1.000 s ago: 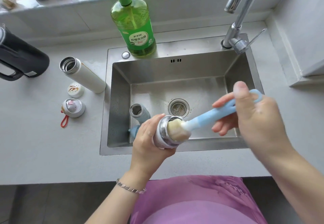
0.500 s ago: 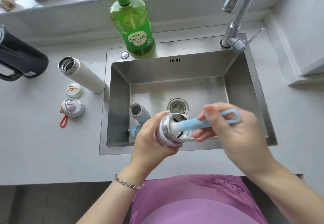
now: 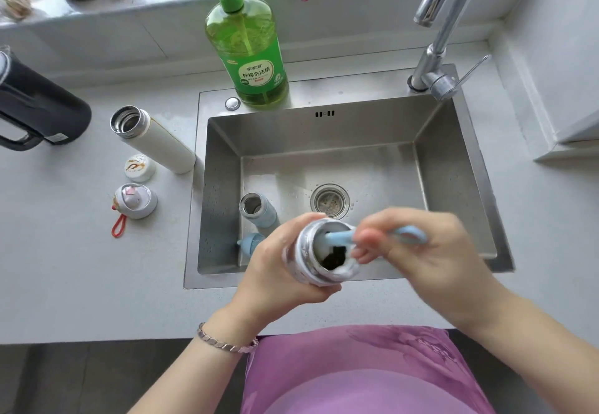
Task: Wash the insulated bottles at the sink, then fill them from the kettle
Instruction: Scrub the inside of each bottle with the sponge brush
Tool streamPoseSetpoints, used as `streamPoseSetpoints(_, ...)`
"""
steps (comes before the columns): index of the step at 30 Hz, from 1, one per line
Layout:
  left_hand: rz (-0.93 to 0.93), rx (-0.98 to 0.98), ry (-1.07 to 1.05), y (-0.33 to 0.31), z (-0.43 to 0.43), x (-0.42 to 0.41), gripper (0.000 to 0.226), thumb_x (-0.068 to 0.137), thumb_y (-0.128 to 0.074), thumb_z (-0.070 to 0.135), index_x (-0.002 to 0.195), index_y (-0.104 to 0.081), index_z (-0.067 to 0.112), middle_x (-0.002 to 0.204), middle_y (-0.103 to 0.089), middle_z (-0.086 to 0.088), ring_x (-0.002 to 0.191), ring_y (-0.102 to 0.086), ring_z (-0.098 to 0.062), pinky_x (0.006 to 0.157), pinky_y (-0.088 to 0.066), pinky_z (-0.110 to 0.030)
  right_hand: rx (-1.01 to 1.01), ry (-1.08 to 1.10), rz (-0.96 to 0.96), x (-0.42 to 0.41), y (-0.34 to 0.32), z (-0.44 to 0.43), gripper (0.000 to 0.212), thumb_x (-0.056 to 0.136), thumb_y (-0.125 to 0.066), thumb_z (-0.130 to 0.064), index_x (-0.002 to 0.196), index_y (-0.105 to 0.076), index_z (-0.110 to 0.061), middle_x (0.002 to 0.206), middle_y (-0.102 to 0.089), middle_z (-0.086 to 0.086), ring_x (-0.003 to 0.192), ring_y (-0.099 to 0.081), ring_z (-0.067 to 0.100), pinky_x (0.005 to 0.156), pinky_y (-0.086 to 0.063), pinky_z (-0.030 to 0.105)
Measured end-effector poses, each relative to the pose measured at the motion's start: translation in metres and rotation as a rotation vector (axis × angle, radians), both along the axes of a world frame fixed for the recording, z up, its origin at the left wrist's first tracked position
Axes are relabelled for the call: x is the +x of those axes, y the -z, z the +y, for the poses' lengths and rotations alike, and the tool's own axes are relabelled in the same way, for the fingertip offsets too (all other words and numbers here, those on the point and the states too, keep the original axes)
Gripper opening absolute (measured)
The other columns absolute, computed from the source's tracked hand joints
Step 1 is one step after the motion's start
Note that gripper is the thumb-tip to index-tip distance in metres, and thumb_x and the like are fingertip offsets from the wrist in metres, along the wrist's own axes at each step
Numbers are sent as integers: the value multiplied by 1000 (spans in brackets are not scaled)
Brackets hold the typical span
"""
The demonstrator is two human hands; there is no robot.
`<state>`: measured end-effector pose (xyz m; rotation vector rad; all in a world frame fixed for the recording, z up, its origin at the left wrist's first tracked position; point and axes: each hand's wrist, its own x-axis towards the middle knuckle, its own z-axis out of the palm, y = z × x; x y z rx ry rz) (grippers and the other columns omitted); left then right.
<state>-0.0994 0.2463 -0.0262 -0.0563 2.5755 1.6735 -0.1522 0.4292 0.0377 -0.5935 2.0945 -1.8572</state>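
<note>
Currently, over the steel sink (image 3: 453,170), my left hand (image 3: 275,271) grips a silver insulated bottle (image 3: 319,256) while my right hand's (image 3: 431,251) fingers (image 3: 364,238) pinch the pale-blue bottle brush (image 3: 340,238) inside; scrubbing underway, rinsing probably next.

The motion-blurred right hand (image 3: 421,251) smears the pale blue plastic brush handle (image 3: 405,235), whose head is hidden inside the steel-rimmed bottle (image 3: 321,258), itself mostly covered by the left hand (image 3: 278,274), while the black kettle (image 3: 39,112) is cut off at the left edge.
</note>
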Motion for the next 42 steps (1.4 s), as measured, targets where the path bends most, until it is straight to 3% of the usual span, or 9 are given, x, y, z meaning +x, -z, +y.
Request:
streamPoseSetpoints(7, -81, 83, -53, 4, -7, -1, 73, 45, -85, 14, 111, -59, 31, 100, -66, 10, 93, -63, -9, 83, -47, -20, 12, -96, 111, -5, -7, 9, 21, 89, -54, -37, 84, -66, -20, 74, -67, -1, 70, -67, 17, 65, -53, 35)
streamPoseSetpoints(10, -65, -30, 35, 2, -3, -2, 75, 44, -86, 16, 114, -59, 27, 105, -64, 13, 97, -61, -6, 84, -44, -17, 58, -164, 7, -2, 7, 7, 25, 89, -51, -42, 85, -66, -23, 75, -67, -2, 72, -67, 16, 69, -54, 31)
streamPoseSetpoints(14, -75, 20, -44, 2, -6, 0, 74, 45, -86, 15, 108, -58, 42, 102, -65, 16, 93, -61, -4, 83, -45, -16, -125, -78, -78, -13, -4, 15, 22, 84, -56, -36, 83, -67, -17, 75, -68, 3, 67, -68, 17, 67, -55, 22)
streamPoseSetpoints(20, -25, -61, 19, -5, 0, 0, 76, 46, -87, 17, 115, -57, 29, 109, -62, 17, 101, -60, -4, 87, -44, -17, -163, -20, -212, -14, 3, 9, 19, 77, -60, -33, 73, -67, -15, 74, -68, -1, 63, -68, 19, 63, -55, 23)
streamPoseSetpoints(24, -31, -28, -40, -7, -2, -2, 74, 47, -86, 16, 112, -57, 32, 105, -62, 22, 98, -59, -2, 85, -43, -14, -203, 38, -125, -12, -7, 10, 14, 78, -59, -27, 72, -66, -16, 72, -68, 1, 62, -68, 20, 62, -55, 22)
streamPoseSetpoints(28, -15, -90, 10, -7, 0, -1, 76, 46, -86, 19, 116, -57, 28, 110, -62, 18, 103, -58, 0, 89, -41, -13, -62, 24, -41, -6, 3, 9, 20, 84, -57, -41, 80, -67, -25, 74, -68, 2, 66, -68, 16, 67, -54, 22)
streamPoseSetpoints(33, -27, -45, -83, -6, -4, 0, 74, 46, -86, 17, 112, -57, 35, 107, -62, 20, 98, -60, -3, 85, -44, -13, 68, 16, 182, -10, -7, 14, 16, 89, -54, -34, 87, -65, -23, 78, -67, -5, 71, -65, 9, 69, -51, 20)
streamPoseSetpoints(36, 13, -117, -17, -8, 0, 0, 73, 46, -85, 20, 114, -58, 31, 109, -63, 17, 102, -58, -1, 89, -43, -16, 217, 10, 289, -9, 2, 9, 21, 91, -50, -41, 90, -65, -26, 86, -68, -9, 83, -65, 8, 74, -50, 30)
streamPoseSetpoints(42, 28, -124, -57, -9, -4, -1, 68, 47, -83, 23, 107, -57, 41, 110, -59, 24, 98, -57, 4, 86, -40, -9, 253, -10, 361, -10, -7, 9, 22, 91, -50, -36, 87, -65, -20, 87, -64, -6, 63, -61, 12, 61, -45, 22)
